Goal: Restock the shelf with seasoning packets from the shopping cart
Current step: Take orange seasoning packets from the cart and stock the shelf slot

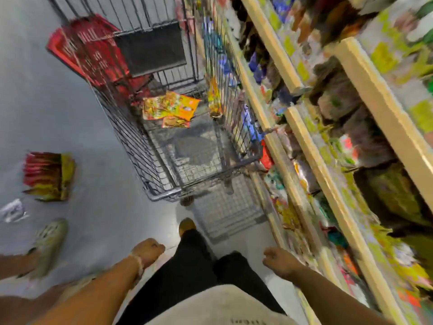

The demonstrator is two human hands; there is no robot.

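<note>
Both hands, left hand and right hand, loosely curled, empty; shelf goods motion-blurred; cart packets unreadable.

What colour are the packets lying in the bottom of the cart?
Mostly yellow and orange, with some red print. The packets show in the head view, blurred, on the cart floor.
</note>
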